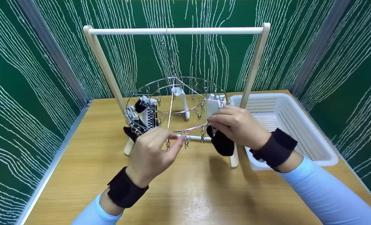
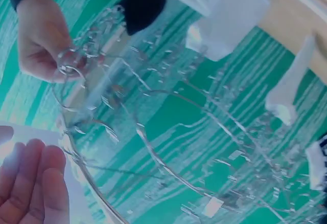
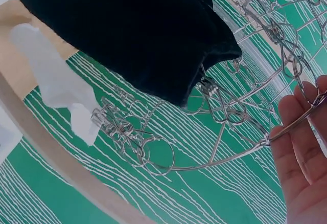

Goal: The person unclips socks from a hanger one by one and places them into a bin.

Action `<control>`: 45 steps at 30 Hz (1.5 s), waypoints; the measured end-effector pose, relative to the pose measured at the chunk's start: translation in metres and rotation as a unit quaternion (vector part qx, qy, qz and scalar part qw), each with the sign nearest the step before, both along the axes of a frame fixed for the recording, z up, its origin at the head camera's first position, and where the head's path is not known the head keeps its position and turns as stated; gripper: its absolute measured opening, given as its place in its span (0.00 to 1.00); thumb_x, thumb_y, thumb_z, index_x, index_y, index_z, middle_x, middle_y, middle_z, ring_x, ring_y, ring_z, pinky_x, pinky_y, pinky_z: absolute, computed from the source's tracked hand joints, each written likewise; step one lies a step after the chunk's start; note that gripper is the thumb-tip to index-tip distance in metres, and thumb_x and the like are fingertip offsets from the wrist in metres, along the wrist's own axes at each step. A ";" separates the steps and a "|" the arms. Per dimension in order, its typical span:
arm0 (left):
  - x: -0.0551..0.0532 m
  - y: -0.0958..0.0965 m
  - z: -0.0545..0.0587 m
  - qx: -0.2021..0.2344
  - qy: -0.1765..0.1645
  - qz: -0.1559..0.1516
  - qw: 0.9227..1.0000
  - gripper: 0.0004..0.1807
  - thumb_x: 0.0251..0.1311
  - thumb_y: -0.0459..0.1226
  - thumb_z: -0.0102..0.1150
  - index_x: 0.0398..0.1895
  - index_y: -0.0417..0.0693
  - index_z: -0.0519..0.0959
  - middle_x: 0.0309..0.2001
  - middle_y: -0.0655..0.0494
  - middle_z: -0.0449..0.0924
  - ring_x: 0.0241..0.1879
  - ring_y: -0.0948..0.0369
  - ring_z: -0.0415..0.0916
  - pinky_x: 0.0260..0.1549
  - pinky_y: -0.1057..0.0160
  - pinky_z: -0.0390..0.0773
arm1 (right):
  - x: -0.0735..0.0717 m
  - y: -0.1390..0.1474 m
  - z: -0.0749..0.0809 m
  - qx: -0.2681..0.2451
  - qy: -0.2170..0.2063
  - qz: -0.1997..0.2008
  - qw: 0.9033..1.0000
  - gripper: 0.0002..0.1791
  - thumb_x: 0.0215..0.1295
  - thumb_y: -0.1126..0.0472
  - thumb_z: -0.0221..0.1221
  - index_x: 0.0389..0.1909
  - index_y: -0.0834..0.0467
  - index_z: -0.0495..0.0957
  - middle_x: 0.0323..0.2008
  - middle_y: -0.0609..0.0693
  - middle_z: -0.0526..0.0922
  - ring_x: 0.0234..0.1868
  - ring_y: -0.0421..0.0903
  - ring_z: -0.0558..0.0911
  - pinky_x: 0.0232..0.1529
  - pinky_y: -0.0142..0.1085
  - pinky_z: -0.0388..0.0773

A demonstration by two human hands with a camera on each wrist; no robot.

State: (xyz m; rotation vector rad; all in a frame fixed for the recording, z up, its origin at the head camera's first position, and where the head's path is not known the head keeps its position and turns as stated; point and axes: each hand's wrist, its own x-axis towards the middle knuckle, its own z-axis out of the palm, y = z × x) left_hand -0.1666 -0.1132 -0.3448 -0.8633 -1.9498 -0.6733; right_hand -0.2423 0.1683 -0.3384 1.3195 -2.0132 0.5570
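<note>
A round metal sock hanger [image 1: 190, 128] with many small clips hangs from the rack's white bar. My right hand [image 1: 235, 125] pinches its rim on the near right side, beside a hanging black sock [image 1: 223, 143]. In the right wrist view, its fingers [image 3: 301, 157] lie along the wire rim, and the black sock [image 3: 127, 35] hangs clipped close by. At the near edge of the ring is my left hand [image 1: 154, 153], thumb and forefinger near a clip [image 1: 187, 143]. The left wrist view shows its fingers [image 2: 36, 178] fairly straight beside the rim, thumb apart.
A wooden rack [image 1: 172, 31] stands on the table [image 1: 185, 193]. White socks [image 1: 181, 98] and a black-and-white checked sock [image 1: 148, 114] hang from the ring. To the right, behind my right forearm, sits a white plastic basket [image 1: 329, 156]. Green walls enclose the table.
</note>
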 end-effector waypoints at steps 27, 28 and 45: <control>0.001 0.026 0.003 -0.133 -0.024 0.173 0.976 0.07 0.61 0.24 0.67 0.32 0.44 0.88 0.30 0.53 0.88 0.29 0.55 0.85 0.27 0.57 0.86 | 0.012 -0.036 -0.002 -0.026 0.068 0.013 0.997 0.05 0.64 0.69 0.74 0.40 0.63 0.91 0.35 0.55 0.93 0.36 0.53 0.88 0.39 0.43 0.86; 0.001 0.025 0.004 -0.131 -0.025 0.173 0.976 0.07 0.61 0.24 0.67 0.32 0.44 0.88 0.30 0.53 0.88 0.28 0.55 0.85 0.27 0.57 0.86 | 0.012 -0.035 0.000 -0.032 0.062 0.016 0.997 0.07 0.62 0.69 0.74 0.41 0.64 0.91 0.37 0.55 0.93 0.38 0.54 0.88 0.42 0.44 0.88; -0.003 -0.001 0.005 -0.108 -0.077 0.158 0.979 0.09 0.60 0.20 0.66 0.35 0.39 0.90 0.39 0.48 0.93 0.37 0.52 0.92 0.37 0.56 0.92 | -0.016 0.004 0.001 -0.007 -0.063 -0.053 0.997 0.17 0.71 0.68 0.66 0.57 0.69 0.84 0.53 0.66 0.89 0.55 0.63 0.89 0.59 0.57 0.87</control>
